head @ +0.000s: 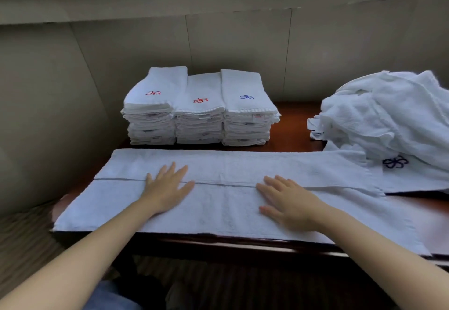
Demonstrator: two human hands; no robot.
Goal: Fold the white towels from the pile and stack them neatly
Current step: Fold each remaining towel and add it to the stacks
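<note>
Towel (230,202) on the near part of the table (291,137) lies as a long white strip, its long axis running left to right across the person's front, from the table's left corner to where its right end meets the loose pile. A seam-like line, most likely the edge of a lengthwise fold, runs along that axis about halfway up the strip. Both hands lie flat on it with fingers straight and spread, pinching nothing: the left hand (166,188) rests left of centre with its fingertips reaching just over the line, and the right hand (288,199) rests right of centre, angled inward, its fingers touching the same line. The step in hand looks like smoothing the lengthwise fold. The coming move is probably a crosswise fold, bringing one end over the other along the long axis, so it turns on each hand travelling outward to its own end; the left end is free and near the left hand, while the right end runs close under the pile and may snag. Behind the strip, near the wall (243,49), stand three stacks of folded towels (199,108) side by side and touching, two showing a red emblem on top and the right one a blue emblem. To the right the pile of unfolded towels (388,120) heaps up, a dark blue emblem showing on a towel at its front. Below the table edge a striped floor shows.
</note>
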